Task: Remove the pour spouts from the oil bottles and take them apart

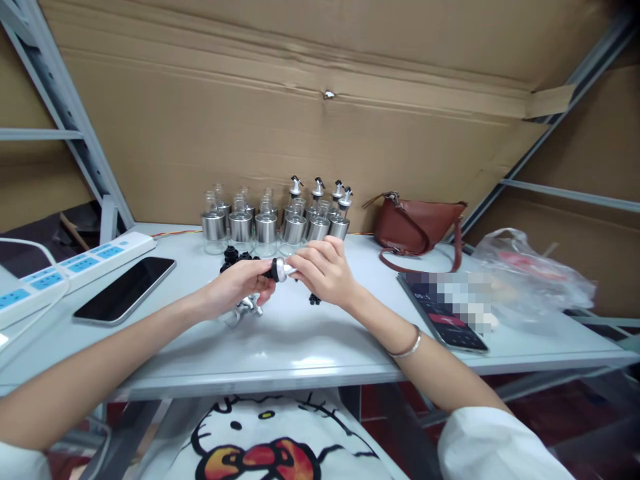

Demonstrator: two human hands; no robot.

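Left hand [243,287] clamped on black end [275,270] of pourer spout [281,270]; right hand [323,270] pinching metal tip [291,270]; spout above table [320,340], bottles [266,230] behind; step apparently spout assembly; next move probably calls for coaxial alignment.

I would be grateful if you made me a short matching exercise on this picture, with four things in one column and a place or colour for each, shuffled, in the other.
Things
1. Handbag
2. Power strip
3. Pourer top
4. Bracelet

Places and colours
A. worn on the right arm
B. between the left hand and the right hand
C. reddish-brown
D. white and blue, at the picture's left

Right pairs: 1-C, 2-D, 3-B, 4-A
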